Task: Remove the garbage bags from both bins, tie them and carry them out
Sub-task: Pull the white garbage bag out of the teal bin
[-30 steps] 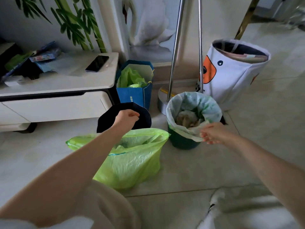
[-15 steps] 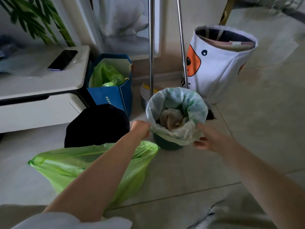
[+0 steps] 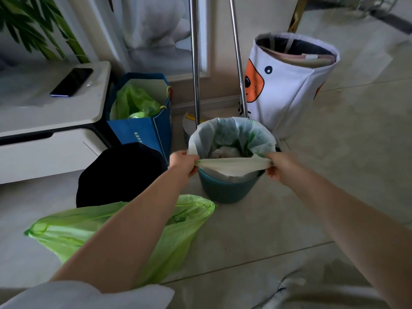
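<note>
A small teal bin (image 3: pixel 225 190) stands on the floor, lined with a pale whitish-green garbage bag (image 3: pixel 234 166) holding crumpled waste. My left hand (image 3: pixel 184 162) pinches the bag's near rim at its left end, and my right hand (image 3: pixel 279 165) pinches the right end. The rim is stretched taut between them and lifted off the bin's front edge. A bright green garbage bag (image 3: pixel 178 221) lies untied on the floor beneath my left forearm. An empty black bin (image 3: pixel 120 175) sits just left of the teal one.
A blue paper bag (image 3: pixel 145 130) with green plastic inside stands behind the black bin. Two metal poles (image 3: pixel 196 85) rise behind the teal bin. A white fabric basket (image 3: pixel 287 90) stands at the right, and a white cabinet (image 3: pixel 44 121) with a phone (image 3: pixel 71 82) is at the left.
Both hands reached to the teal bin, closed on its bag's near rim and pulled it up off the front edge. My left hand left the black bin. The view moved closer.
</note>
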